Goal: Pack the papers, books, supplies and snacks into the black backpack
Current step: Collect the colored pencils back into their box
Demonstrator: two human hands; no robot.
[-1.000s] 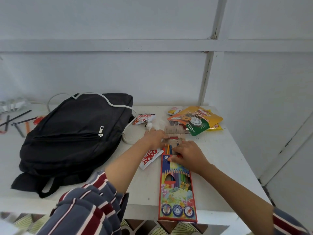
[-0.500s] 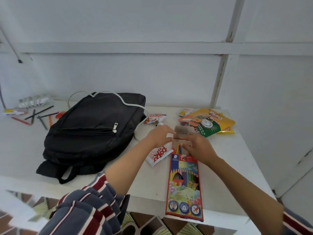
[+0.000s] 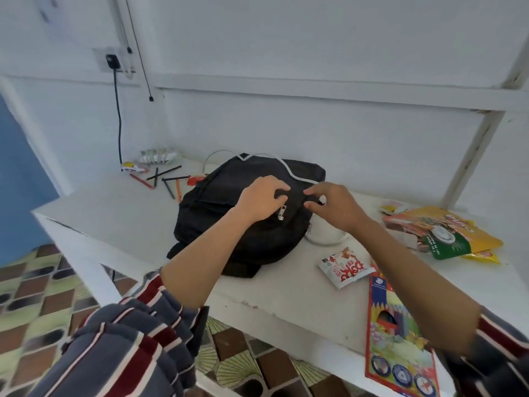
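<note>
White table (image 3: 114,213): one backpack (image 3: 229,202), my left hand (image 3: 262,200) and right hand (image 3: 335,209) pinching its fabric; one pencil box (image 3: 398,339), edge cut off.

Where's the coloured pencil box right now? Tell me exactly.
In the head view the coloured pencil box lies flat at the table's near right edge, partly under the right forearm, just right of the small red-and-white snack packet.
</note>
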